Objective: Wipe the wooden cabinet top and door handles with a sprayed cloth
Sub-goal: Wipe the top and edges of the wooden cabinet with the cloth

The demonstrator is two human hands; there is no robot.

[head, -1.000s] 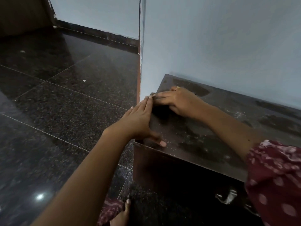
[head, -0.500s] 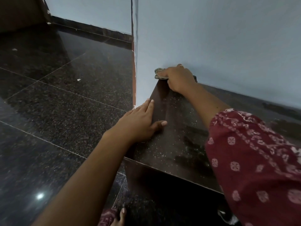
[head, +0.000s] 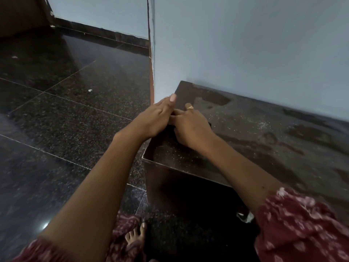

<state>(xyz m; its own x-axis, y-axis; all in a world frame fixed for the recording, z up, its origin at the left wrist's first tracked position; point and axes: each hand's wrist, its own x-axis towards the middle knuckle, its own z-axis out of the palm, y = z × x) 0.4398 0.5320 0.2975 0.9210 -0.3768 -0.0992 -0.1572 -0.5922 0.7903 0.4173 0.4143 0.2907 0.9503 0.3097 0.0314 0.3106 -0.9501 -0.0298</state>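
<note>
The dark wooden cabinet top is dusty, with darker wet patches. My right hand lies palm down on it near the left edge, fingers pointing left, pressing on the cloth. Only a small dark corner of the cloth shows beside my hand. My left hand rests against the top's left edge with straight fingers, touching the fingertips of my right hand. A metal door handle shows on the shadowed cabinet front below.
A pale blue wall runs right behind the cabinet, and its corner stands just left of the top. Polished black granite floor spreads to the left. My bare foot is on the floor by the cabinet's front.
My right hand has slid with the cloth from the back left corner towards me along the left edge. My left hand stayed at that edge.
</note>
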